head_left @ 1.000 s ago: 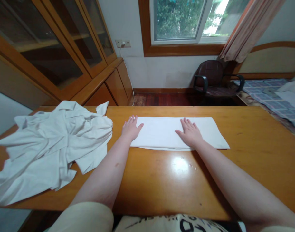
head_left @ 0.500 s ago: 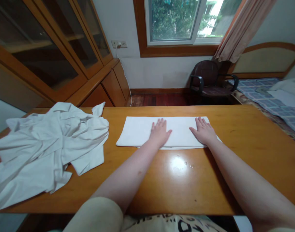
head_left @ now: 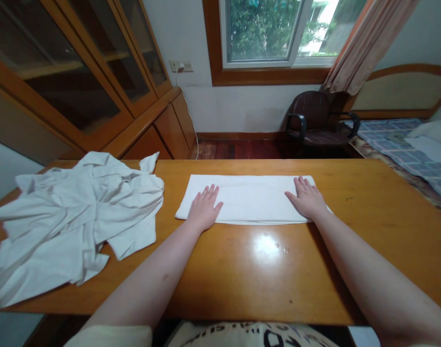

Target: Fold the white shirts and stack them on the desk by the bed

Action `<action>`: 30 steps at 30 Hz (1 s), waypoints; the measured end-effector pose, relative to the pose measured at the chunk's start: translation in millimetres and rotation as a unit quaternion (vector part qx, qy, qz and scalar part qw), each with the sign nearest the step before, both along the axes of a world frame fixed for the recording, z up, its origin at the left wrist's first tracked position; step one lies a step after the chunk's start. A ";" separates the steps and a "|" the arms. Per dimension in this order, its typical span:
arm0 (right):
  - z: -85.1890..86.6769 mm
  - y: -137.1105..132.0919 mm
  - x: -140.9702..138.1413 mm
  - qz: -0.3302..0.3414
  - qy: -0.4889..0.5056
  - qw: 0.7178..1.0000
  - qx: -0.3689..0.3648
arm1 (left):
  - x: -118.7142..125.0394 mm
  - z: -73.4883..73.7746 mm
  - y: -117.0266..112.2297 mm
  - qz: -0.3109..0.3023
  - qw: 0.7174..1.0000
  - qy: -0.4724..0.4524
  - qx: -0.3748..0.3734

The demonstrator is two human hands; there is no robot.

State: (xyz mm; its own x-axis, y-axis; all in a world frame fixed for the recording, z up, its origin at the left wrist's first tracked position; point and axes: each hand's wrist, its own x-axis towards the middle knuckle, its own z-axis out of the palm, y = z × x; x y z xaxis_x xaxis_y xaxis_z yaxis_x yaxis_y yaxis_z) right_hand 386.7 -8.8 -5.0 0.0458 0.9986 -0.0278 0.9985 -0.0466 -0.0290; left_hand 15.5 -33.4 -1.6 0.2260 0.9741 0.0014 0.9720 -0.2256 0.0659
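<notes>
Far to my left stands a wooden cabinet (head_left: 61, 72) with glass doors, running back along the wall toward a wall socket (head_left: 180, 66) with a plug in it. In front of the cabinet, on the left end of the desk (head_left: 242, 274), lies a crumpled heap of white cloth (head_left: 79, 212). It is loose and wrinkled, and one flap hangs toward the near edge.

Just right of the heap, and apart from it, is my left grip (head_left: 204, 208). It is released and flat, palm down, fingers (head_left: 208, 193) spread a little and pointing away from me. It grasps nothing. The fingers and palm press on the near left part of the folded white cloth (head_left: 251, 197), while the heel of the hand sits at the cloth's near edge.

The folded white cloth lies flat in a long, neat strip across the middle of the desk, its long side running left to right, smooth on top.

My right grip (head_left: 307, 198) rests on the right end of that strip. It too is released, palm down with the fingers stretched forward, holding nothing and only pressing the cloth against the desk. It covers the near right part of the strip. A bright glare shows on the bare wood between my forearms.

Beyond the desk, under the window (head_left: 264, 29), a dark armchair (head_left: 316, 120) stands on the floor. A pinkish curtain (head_left: 365, 43) hangs to its right, and a bed (head_left: 404, 140) with a checked cover fills the far right.
</notes>
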 end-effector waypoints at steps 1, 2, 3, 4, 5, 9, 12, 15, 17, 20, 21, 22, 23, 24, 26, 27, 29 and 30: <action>-0.5 0.3 0.4 0.000 0.001 1.000 0.001 | -11.7 0.4 -1.6 0.016 1.000 0.010 0.002; -0.9 0.7 0.7 0.000 0.001 1.000 0.001 | -21.6 0.9 -3.1 0.031 0.999 0.018 0.003; -1.1 1.0 0.8 0.000 0.002 1.000 0.001 | -29.4 1.5 -4.4 0.042 0.999 0.025 0.003; -1.1 1.2 0.8 0.000 0.003 1.000 0.000 | -35.1 2.1 -5.3 0.052 0.998 0.031 0.003; -1.1 1.4 0.7 0.000 0.004 1.000 0.000 | -38.9 2.5 -6.1 0.058 0.998 0.035 0.003; -1.0 0.9 1.9 0.000 0.012 1.000 0.006 | -40.6 2.8 -7.1 0.066 0.997 0.044 0.007; -0.2 0.4 0.3 -0.008 0.017 1.000 0.020 | -37.5 2.2 -7.3 0.070 0.997 0.045 0.010; 3.4 1.9 -18.9 -0.044 0.018 0.998 0.034 | -35.8 2.4 -7.3 0.075 0.996 0.043 0.010; 6.8 3.7 -48.5 -0.055 0.030 0.998 0.026 | -35.5 2.6 -7.4 0.079 0.996 0.042 0.010; 10.9 4.1 -113.3 0.021 0.058 0.998 0.009 | -35.9 2.2 -7.4 0.078 0.996 0.040 0.011; 11.5 3.1 -136.1 0.059 0.066 0.996 0.008 | -36.3 1.7 -7.4 0.076 0.996 0.039 0.013; 11.7 1.6 -157.1 0.095 0.073 0.993 0.009 | -36.8 1.0 -7.3 0.075 0.996 0.039 0.016; 11.6 -0.2 -175.0 0.124 0.078 0.989 0.002 | -37.3 0.3 -7.2 0.075 0.996 0.038 0.018; 11.1 -1.9 -188.6 0.132 0.080 0.988 0.002 | -37.9 -0.5 -7.1 0.076 0.996 0.038 0.020; 9.6 -4.3 -200.7 0.137 0.085 0.987 0.003 | -38.9 -1.7 -6.8 0.078 0.996 0.037 0.022; 8.9 -4.5 -198.9 0.138 0.087 0.986 0.001 | -39.4 -2.1 -6.6 0.078 0.996 0.036 0.022; 7.8 -2.9 -182.5 0.138 0.090 0.986 -0.003 | -40.0 -2.2 -6.5 0.077 0.996 0.034 0.022; 7.4 -1.3 -169.7 0.130 0.088 0.988 -0.004 | -40.2 -2.0 -6.4 0.076 0.996 0.032 0.022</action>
State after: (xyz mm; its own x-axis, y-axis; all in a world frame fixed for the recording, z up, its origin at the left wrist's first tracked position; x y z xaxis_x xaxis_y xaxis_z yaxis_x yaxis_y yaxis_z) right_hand 217.0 -10.1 2.4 -0.2177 0.9758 -0.0197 0.9562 0.2092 -0.2045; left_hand -24.7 -39.8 -3.5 0.0773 0.9964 0.0357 0.9970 -0.0771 -0.0051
